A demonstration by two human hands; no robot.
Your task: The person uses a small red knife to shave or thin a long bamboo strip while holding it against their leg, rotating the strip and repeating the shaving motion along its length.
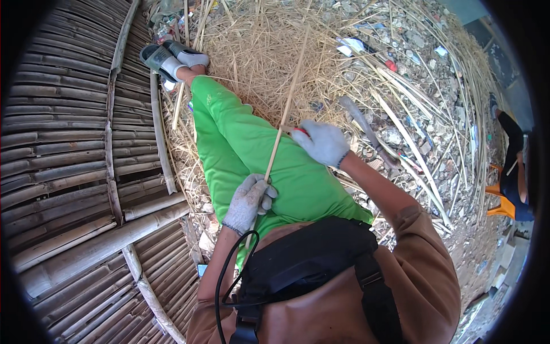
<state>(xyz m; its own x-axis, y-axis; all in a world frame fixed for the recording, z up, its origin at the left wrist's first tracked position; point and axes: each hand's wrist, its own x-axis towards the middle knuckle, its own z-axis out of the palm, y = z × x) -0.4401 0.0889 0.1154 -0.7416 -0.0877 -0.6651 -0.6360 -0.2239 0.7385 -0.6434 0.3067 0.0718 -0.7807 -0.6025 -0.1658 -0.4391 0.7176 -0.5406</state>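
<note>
A long, thin bamboo strip (279, 140) slants across my green-trousered lap, its far end over the straw-like shavings. My left hand (250, 202), in a white work glove, is closed around its near part. My right hand (323, 142), also gloved, is closed on a small knife (301, 132) with a red handle. Its short blade lies against the strip farther up, over my thigh. The right palm and fingers hide most of the handle.
Bamboo slats form a platform (63, 143) at my left. Shavings (263, 57) cover the ground ahead. A curved, dark-handled tool (366, 126) and loose bamboo strips (409, 149) lie on rubble to the right. Another person (513, 166) is by an orange chair (499, 200) at far right.
</note>
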